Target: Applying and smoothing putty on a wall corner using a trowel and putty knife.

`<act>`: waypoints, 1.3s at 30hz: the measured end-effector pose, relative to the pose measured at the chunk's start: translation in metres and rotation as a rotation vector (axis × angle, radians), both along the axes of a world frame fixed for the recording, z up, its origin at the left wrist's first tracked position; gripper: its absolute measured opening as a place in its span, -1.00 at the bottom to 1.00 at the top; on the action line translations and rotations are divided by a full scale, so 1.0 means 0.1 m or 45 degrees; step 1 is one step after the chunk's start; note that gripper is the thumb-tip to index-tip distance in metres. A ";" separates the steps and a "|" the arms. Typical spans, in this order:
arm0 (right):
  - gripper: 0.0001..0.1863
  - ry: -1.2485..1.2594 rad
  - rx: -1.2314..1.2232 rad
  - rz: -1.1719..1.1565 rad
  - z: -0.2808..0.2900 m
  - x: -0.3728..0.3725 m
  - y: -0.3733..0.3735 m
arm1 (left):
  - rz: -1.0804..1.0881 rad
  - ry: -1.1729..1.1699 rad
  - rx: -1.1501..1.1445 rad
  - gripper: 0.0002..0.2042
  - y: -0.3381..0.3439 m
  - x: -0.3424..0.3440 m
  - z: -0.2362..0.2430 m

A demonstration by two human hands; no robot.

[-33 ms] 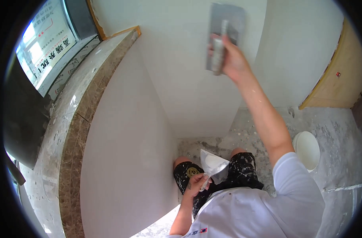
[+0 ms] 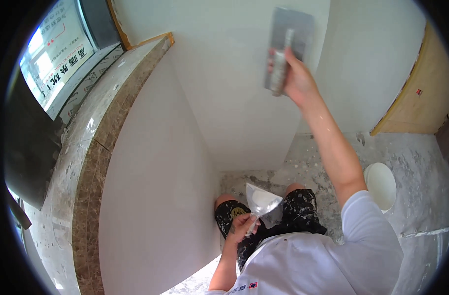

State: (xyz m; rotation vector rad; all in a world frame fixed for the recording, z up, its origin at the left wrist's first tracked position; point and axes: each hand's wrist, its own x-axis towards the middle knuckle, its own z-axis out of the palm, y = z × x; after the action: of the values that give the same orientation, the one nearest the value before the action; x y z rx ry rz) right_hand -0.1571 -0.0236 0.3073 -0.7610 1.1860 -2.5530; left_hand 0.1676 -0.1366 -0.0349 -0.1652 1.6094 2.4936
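Right hand [image 2: 297,81] raised forward on an extended arm [image 2: 332,142], fingers wrapped round the handle of a flat trowel [image 2: 301,27] at the white wall [image 2: 234,73]; motion blur, so full contact uncertain. Left hand [image 2: 241,227] low before the shorts [image 2: 303,209], closed on a wide scraper [image 2: 263,200], blade up. Stone ledge [image 2: 89,206] at left; white bucket [image 2: 382,184] on floor [image 2: 411,206], right of the arm.

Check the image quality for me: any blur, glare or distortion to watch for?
Head view: the trowel and right hand look blurred; the scraper in the left hand looks sharper; glare whitens parts of the window pane; the stone ledge appears bowed toward the fisheye rim.
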 end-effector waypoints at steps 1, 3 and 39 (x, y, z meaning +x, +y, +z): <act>-0.58 0.062 0.150 -0.067 -0.10 0.09 0.22 | 0.025 0.041 -0.032 -0.71 -0.06 -0.05 0.03; -0.61 0.251 0.400 -0.086 -0.37 0.27 0.51 | 0.094 0.035 -0.116 -0.73 -0.24 -0.20 0.19; -0.50 0.062 0.135 0.028 -0.16 0.17 -1.13 | 0.790 0.199 -1.342 -0.80 0.28 -0.13 0.02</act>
State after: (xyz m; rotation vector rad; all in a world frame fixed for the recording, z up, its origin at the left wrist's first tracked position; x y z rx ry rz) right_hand -0.1403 -0.1365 0.2911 -0.8111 1.3088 -2.4452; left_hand 0.1545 -0.1090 -0.0331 -0.6826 3.1538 1.6605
